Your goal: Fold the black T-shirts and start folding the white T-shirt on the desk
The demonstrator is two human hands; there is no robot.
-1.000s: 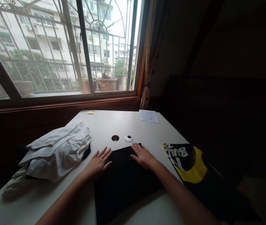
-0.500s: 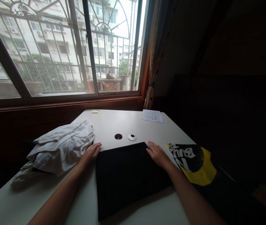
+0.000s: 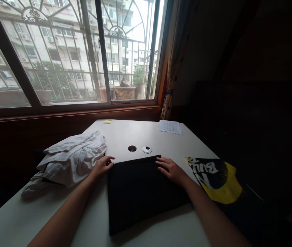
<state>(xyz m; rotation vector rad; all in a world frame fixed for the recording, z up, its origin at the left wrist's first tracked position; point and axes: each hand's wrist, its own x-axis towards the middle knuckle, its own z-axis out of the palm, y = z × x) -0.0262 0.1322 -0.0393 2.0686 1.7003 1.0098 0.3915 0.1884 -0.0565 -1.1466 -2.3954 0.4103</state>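
Note:
A folded black cloth garment (image 3: 146,192) lies flat in front of me, its exact kind not showing. My left hand (image 3: 103,167) is at its far left corner, thumb and fingers apart, with the thumb at the cloth's edge. Spread over the far right corner, my right hand (image 3: 171,169) rests its fingers on the fabric. To the left is a crumpled pile of white clothes (image 3: 71,159), close to my left hand. Right of my right forearm lies a black and yellow printed garment (image 3: 225,188) with white lettering.
The white table (image 3: 125,133) has a round cable hole (image 3: 132,148) with a white ring-shaped cover (image 3: 147,149) beside it. Printed papers (image 3: 170,127) and a yellow sticky note (image 3: 107,121) lie at the far edge. Behind stands a barred window (image 3: 66,55) with a tied curtain (image 3: 168,99).
My right hand has shifted left onto the black cloth's corner, its fingers more spread. My left thumb has parted from the fingers at the other corner. The view has turned slightly left.

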